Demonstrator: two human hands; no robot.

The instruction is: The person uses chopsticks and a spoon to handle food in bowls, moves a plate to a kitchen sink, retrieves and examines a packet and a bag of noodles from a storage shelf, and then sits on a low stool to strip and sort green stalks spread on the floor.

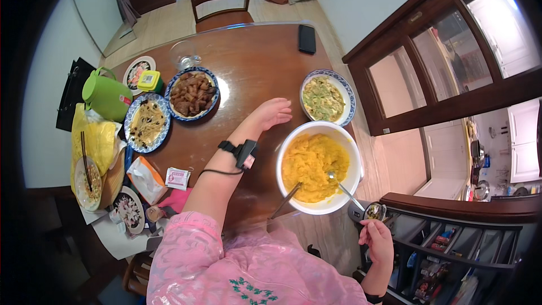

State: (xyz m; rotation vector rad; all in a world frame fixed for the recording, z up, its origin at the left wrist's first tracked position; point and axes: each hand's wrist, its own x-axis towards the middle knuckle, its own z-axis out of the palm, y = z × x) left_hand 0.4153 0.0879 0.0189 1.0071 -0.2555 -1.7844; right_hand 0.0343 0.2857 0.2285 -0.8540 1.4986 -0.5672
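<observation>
My left hand point(274, 114) reaches over the wooden table with nothing in it, fingers loosely extended. It is left of a blue-rimmed dish of scrambled egg and chopped greens point(323, 99). Just below that dish stands a large white bowl point(281, 167) holding mashed yellow food point(315, 161), perhaps pumpkin. A metal spoon point(347, 192) and a dark-handled utensil point(288, 199) lean in the bowl. My right hand point(376, 239) is low at the right, fingertips bunched close to a small clear container point(375, 211). Whether it grips the container is unclear.
Plates of braised meat point(192, 94) and stir-fried shreds point(147, 123), a green jug point(108, 95), a glass bowl point(184, 55) and a tissue pack point(146, 180) stand at the left. A black phone point(307, 39) lies at the far right. A dark storage rack point(449, 250) stands beside the table.
</observation>
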